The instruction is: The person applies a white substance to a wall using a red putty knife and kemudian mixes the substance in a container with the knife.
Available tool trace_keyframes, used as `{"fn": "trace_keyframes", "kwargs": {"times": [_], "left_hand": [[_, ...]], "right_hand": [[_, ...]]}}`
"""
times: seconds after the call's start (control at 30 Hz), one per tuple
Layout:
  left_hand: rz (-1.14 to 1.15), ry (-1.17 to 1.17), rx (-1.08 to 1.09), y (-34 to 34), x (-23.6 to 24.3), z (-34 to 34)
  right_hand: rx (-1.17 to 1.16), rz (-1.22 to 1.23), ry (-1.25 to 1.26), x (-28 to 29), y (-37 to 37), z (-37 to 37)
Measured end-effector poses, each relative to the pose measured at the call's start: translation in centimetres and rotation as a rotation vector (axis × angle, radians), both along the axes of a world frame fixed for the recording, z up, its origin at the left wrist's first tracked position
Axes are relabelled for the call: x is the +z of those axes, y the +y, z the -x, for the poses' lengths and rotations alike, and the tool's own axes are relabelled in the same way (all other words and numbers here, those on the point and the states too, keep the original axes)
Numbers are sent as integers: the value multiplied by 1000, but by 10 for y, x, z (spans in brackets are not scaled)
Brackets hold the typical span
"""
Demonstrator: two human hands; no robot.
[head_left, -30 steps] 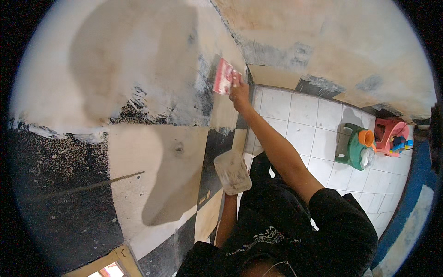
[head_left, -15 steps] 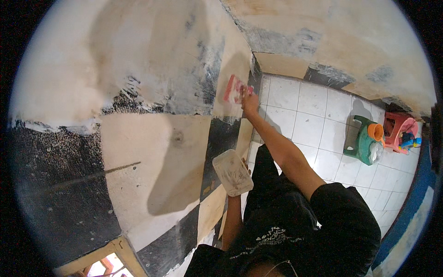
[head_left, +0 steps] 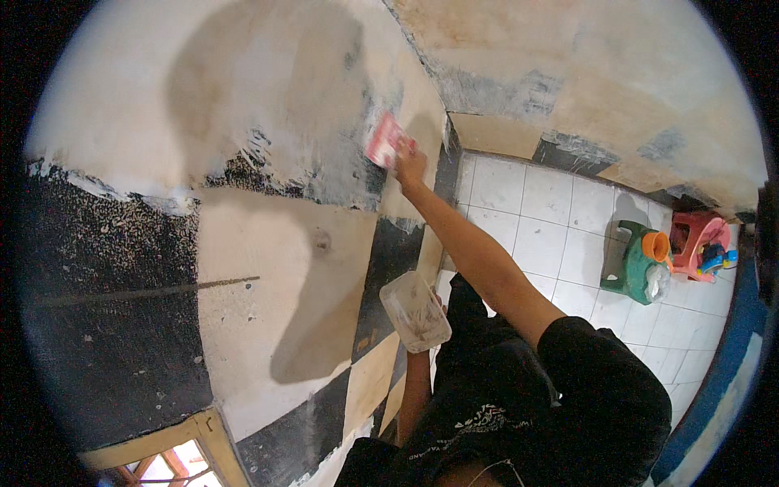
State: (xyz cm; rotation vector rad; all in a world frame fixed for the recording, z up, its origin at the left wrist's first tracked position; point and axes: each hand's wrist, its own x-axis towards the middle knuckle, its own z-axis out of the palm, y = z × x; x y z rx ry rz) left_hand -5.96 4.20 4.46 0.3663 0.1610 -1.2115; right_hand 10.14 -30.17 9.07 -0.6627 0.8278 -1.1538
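Note:
My right hand (head_left: 411,165) is closed on a red plastic putty scraper (head_left: 382,141) with whitish smears on it. The scraper lies against the wall (head_left: 292,105), beside a grey patch of thinly spread white filler and close to the room's corner. Lower down, my left hand (head_left: 441,300) grips a clear, rectangular plastic tub (head_left: 415,312) from behind. Most of that hand is hidden by the tub; a few fingertips show at its right edge. Whitish residue coats the inside of the tub.
Black and cream blocks (head_left: 284,268) pattern the lower wall, with a framed opening (head_left: 195,434) at bottom left. On the white tiled floor (head_left: 544,243) stand a green stool (head_left: 629,272) bearing an orange cup (head_left: 656,243), and a red stool (head_left: 690,235) with blue and yellow items.
My right hand has moved left and slightly up along the wall with the scraper, away from the corner. My left hand still holds the tub, which appears slightly lower in view.

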Motion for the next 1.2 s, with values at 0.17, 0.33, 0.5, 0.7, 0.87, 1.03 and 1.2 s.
{"fn": "trace_keyframes", "kwargs": {"times": [0.17, 0.33, 0.5, 0.7, 0.87, 1.03, 1.2], "left_hand": [[53, 206, 167, 11, 25, 20], [226, 670, 216, 19, 12, 13], [387, 974, 362, 29, 5, 17], [449, 1161, 287, 17, -5, -5], [350, 662, 207, 37, 4, 8], [558, 1136, 159, 5, 28, -1], [166, 445, 218, 24, 17, -3]], "right_hand": [[248, -290, 318, -41, 39, 56], [99, 1, -2, 54, -30, 21], [128, 118, 195, 101, -70, -30], [146, 328, 416, -96, -52, 12], [480, 25, 712, -126, -4, 49], [140, -21, 60, -41, -101, 10], [226, -82, 196, 25, -111, -39]]}}
